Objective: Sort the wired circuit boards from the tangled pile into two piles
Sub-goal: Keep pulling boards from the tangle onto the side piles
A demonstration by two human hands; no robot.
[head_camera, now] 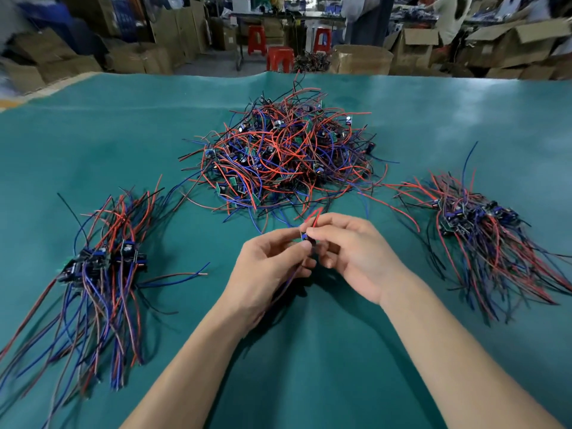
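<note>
We see the tangled pile [288, 156] lying on the table [309, 351] at the centre, toward the far side. Well apart to its left, nearer to us, lies the left pile [102, 267]; to its right lies the right pile [483, 227]. Between these two, just near of the tangled pile, the left hand [266, 267] and right hand [353, 252] meet around one circuit board [305, 238]. Beyond the table's far edge stand stools [280, 58] and cardboard boxes [360, 58].

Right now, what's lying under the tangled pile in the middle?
The tangled pile rests on the green mat, visible all around it. Whatever lies beneath its dense wires is covered.
</note>
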